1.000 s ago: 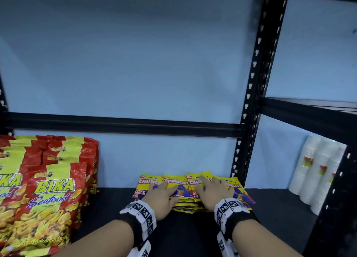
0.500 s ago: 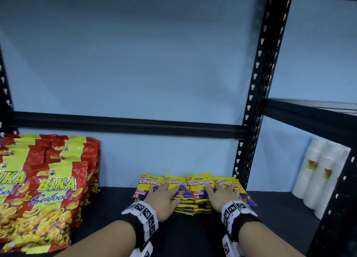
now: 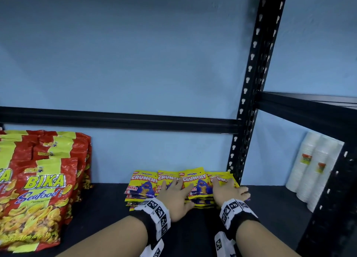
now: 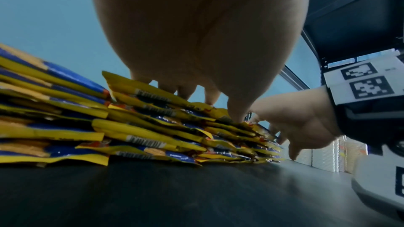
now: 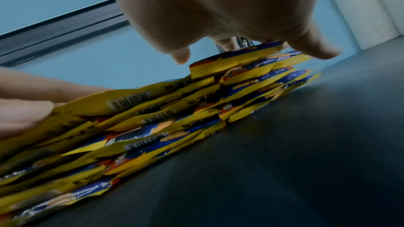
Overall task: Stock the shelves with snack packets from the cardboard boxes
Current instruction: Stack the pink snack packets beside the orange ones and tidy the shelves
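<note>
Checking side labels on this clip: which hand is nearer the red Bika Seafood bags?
Left. The left hand rests on the yellow Crunchy packets, on the side toward the Bika Seafood bags; the right hand rests farther off, by the upright post.

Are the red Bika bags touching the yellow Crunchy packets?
No, the Bika bags stand at the left of the shelf, with a bare dark gap between them and the Crunchy packets.

The light is soft and bluish. The pictures from the wrists are dim and blurry up close. Straight lines bend near the edges.
</note>
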Demonstrator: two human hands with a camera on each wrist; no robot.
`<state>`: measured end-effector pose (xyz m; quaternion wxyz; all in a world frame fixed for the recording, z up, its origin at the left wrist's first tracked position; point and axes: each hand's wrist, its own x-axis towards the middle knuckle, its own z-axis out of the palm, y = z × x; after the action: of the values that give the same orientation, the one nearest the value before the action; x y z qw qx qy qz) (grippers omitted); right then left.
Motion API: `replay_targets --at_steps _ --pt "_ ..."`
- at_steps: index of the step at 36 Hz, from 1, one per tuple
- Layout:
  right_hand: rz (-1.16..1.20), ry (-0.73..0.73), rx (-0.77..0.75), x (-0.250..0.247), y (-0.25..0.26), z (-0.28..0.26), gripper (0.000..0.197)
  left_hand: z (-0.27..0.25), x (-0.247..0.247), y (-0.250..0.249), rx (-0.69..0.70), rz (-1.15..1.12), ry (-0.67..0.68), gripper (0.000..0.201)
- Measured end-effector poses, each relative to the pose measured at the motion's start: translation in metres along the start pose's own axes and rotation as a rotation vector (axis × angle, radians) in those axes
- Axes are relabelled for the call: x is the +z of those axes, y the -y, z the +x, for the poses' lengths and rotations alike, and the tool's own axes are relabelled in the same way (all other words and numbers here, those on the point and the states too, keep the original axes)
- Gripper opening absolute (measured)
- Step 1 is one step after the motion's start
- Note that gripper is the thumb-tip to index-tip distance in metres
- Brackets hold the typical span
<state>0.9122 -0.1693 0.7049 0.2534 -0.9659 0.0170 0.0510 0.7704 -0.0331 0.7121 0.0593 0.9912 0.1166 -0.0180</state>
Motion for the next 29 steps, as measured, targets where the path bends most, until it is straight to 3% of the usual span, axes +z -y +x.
replay_targets --at_steps 5,9,13,15,17,23,27,29 --pt "0.034 0.022 -0.004 0.003 0.003 0.006 0.091 0.003 0.004 -0.001 -0.002 0.017 -0.004 0.070" --pt "0.050 0.036 -0.045 0.001 0.005 0.005 0.087 0.002 0.002 0.000 0.016 0.002 -0.011 0.069" --pt "0.027 0.031 -0.071 -0.002 -0.001 0.002 0.085 -0.007 0.003 -0.003 0.134 -0.103 -0.210 0.065" --pt "0.046 -0.027 -0.048 -0.005 -0.003 -0.002 0.084 -0.012 0.003 -0.007 0.236 -0.155 -0.341 0.050" --pt "0.116 -0.076 -0.017 -0.013 -0.007 -0.009 0.079 -0.019 0.000 -0.015 0.312 -0.141 -0.376 0.036" --pt "0.236 -0.165 0.038 -0.030 -0.027 -0.019 0.045 -0.021 -0.001 -0.028 0.281 -0.105 -0.090 0.037" --pt "0.095 0.002 -0.046 -0.035 -0.039 -0.021 0.012 -0.013 0.005 -0.033 0.206 -0.035 0.066 0.055" --pt "-0.023 0.073 -0.094 -0.031 -0.041 -0.022 0.013 -0.010 0.007 -0.038 0.184 -0.022 0.117 0.059"
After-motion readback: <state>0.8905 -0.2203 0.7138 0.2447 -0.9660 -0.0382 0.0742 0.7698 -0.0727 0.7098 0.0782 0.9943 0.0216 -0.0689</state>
